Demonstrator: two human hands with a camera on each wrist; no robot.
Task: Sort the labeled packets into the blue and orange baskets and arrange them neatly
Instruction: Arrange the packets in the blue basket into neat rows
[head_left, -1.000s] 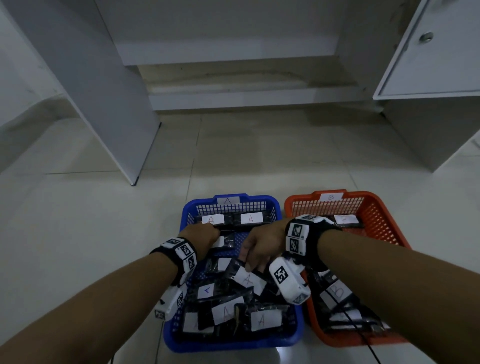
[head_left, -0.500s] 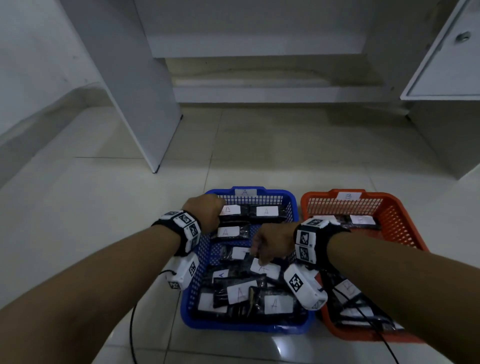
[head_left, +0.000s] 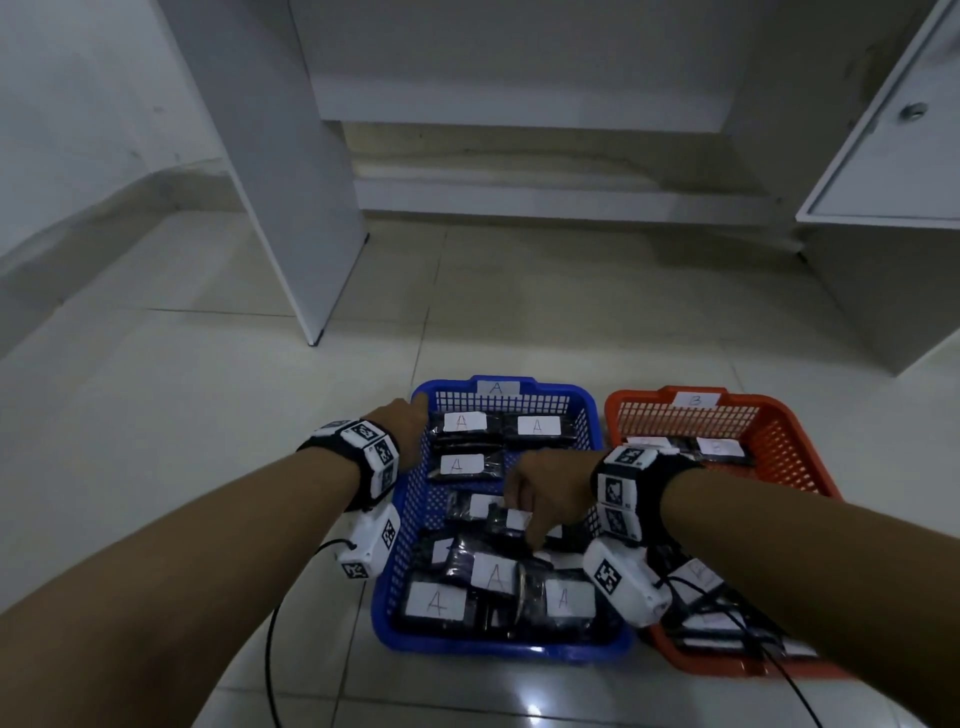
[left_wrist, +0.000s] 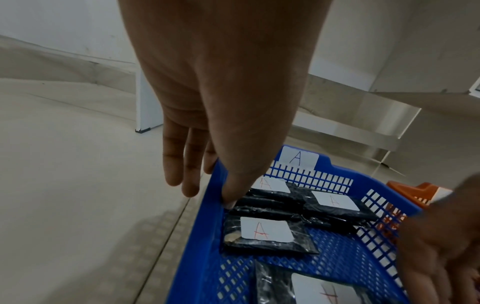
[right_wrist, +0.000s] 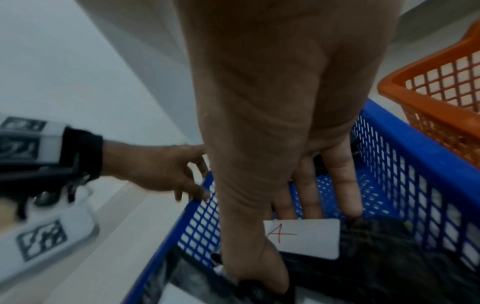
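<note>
The blue basket (head_left: 498, 649), tagged A, holds black packets with white A labels. Three lie flat at its far end (head_left: 465, 422), and the rest are heaped near me. My left hand (head_left: 410, 431) pinches the far left rim (left_wrist: 205, 236), thumb inside and fingers outside. My right hand (head_left: 530, 519) is in the middle of the basket and grips one A packet (right_wrist: 306, 238), thumb on its near edge and fingers behind it. To the right, the orange basket (head_left: 789, 447), tagged B, holds more packets, partly hidden by my right arm.
Both baskets sit side by side on a pale tiled floor. A white upright panel (head_left: 311, 260) stands at the back left, and a white cabinet with a knobbed door (head_left: 883, 208) at the back right. Black cables trail from my wrists.
My left hand has left the packets and moved out to the blue basket's far left rim. My right hand stays mid-basket, now lower, with its fingers around a packet.
</note>
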